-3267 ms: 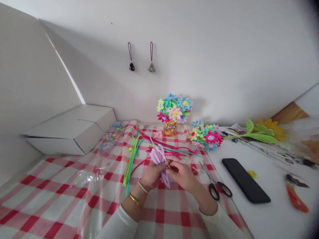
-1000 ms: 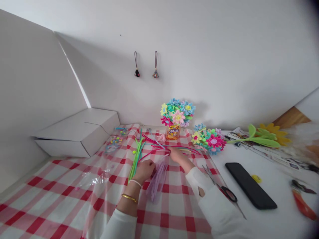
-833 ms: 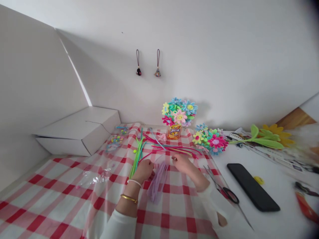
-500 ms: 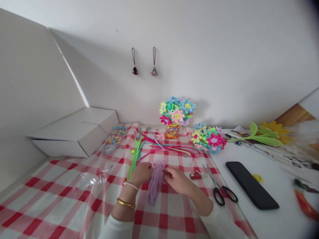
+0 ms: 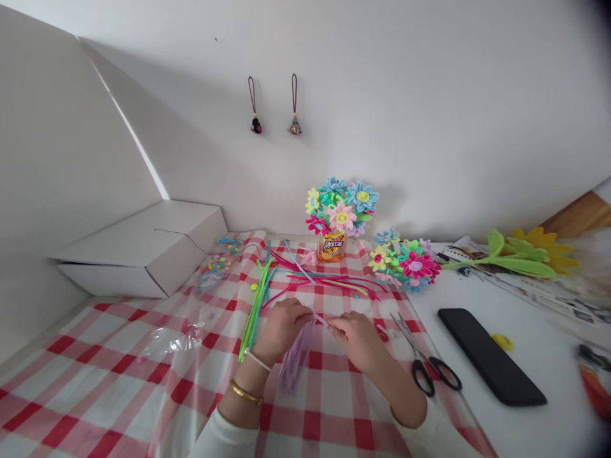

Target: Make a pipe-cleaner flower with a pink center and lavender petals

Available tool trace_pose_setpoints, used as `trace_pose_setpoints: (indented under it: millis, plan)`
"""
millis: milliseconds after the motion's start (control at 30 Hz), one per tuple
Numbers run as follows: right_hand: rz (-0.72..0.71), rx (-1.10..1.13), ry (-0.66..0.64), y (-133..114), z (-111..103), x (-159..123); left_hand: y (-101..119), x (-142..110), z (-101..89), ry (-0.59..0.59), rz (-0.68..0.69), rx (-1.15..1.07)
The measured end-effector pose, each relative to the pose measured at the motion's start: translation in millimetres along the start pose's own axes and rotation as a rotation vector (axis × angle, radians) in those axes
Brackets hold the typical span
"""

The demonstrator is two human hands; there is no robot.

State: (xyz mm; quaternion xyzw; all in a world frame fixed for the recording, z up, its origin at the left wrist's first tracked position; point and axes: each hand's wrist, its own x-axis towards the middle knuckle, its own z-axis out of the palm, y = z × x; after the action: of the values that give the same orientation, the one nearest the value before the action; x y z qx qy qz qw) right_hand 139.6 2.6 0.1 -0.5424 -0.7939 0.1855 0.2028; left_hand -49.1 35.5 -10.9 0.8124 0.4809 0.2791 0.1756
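A bundle of lilac pipe cleaners (image 5: 294, 362) hangs below my left hand (image 5: 286, 327), its lower ends blurred. My left hand is closed, with thumb and fingertips pinching lilac stems at the top. Across the small gap to the right, my right hand (image 5: 356, 337) pinches the end of a lilac strand (image 5: 321, 319) that runs between both hands. Green pipe cleaners (image 5: 255, 312) lie just left of my left hand. Beyond both hands, pink pipe cleaners (image 5: 329, 280) are spread over the checked tablecloth (image 5: 334, 407).
Black-handled scissors (image 5: 422, 359) lie right of my right hand, beside a black phone (image 5: 491, 356). A pipe-cleaner bouquet (image 5: 341, 207) stands in an orange container (image 5: 331, 247) at the back; another bouquet (image 5: 408, 264) lies nearby. A white box (image 5: 143, 248) stands at left.
My left hand has moved up and right to the bundle's top. My right hand has shifted right, and a lilac strand now stretches between both hands. The view has shifted slightly.
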Motion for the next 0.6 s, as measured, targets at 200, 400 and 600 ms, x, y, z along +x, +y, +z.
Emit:
trace_pose_setpoints:
  millis: [200, 400, 600]
  plan:
    - [-0.025, 0.166, 0.039, -5, 2, -2, -3, 1, -8.5, 0.036, 0.041, -0.1]
    - [-0.02, 0.099, -0.024, -4, -6, -4, -3, 0, -13.5, -0.064, 0.076, -0.068]
    - [0.0, 0.255, -0.316, 10, -6, -10, -13, -3, -22.8, -0.222, 0.015, -0.151]
